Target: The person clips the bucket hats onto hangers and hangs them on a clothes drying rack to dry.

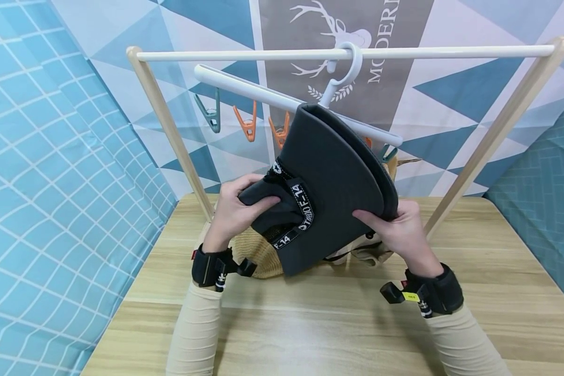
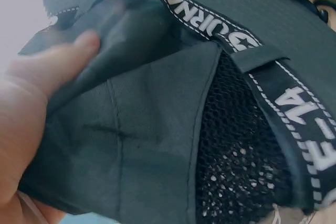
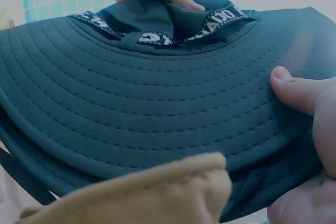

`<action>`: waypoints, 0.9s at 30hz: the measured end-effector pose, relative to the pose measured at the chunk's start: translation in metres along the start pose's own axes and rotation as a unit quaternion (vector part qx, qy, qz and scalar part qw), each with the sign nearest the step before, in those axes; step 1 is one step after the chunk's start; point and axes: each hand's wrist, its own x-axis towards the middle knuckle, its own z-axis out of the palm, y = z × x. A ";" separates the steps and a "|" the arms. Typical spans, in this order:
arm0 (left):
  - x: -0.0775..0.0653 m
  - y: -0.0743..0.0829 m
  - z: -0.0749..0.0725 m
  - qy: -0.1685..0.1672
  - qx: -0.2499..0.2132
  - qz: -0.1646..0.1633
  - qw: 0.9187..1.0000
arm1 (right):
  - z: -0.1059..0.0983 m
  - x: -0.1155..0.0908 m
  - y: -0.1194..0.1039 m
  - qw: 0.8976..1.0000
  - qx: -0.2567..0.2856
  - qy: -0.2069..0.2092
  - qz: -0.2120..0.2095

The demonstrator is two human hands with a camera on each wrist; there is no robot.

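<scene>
Nearest, a dark hat (image 1: 340, 172) is being held up: the left hand (image 1: 235, 209) is pinching its crown (image 2: 152, 129), the right hand (image 1: 399, 230) is gripping its brim (image 3: 157, 93), seemingly keeping the folded layers together, above the table (image 1: 310, 324), before the hanger (image 1: 254, 94).

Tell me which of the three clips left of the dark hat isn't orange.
The grey-green clip, outermost of the three and nearest the left end of the white hanger; the two orange clips hang closer to the dark hat.
</scene>
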 end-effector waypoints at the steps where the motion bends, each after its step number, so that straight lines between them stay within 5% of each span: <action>1: 0.000 0.000 0.001 0.005 -0.002 0.003 1.000 | 0.000 0.000 0.000 1.000 0.001 -0.003 -0.002; 7: 0.001 0.000 0.002 0.030 0.016 0.022 0.999 | 0.001 0.000 -0.002 1.000 -0.016 -0.019 0.014; 15: 0.001 0.001 0.003 0.050 0.020 0.038 0.998 | -0.003 -0.002 -0.008 0.990 -0.119 -0.037 0.064; 27: 0.002 0.009 0.000 0.040 0.062 0.067 0.995 | -0.009 0.002 -0.013 0.997 0.024 -0.067 -0.001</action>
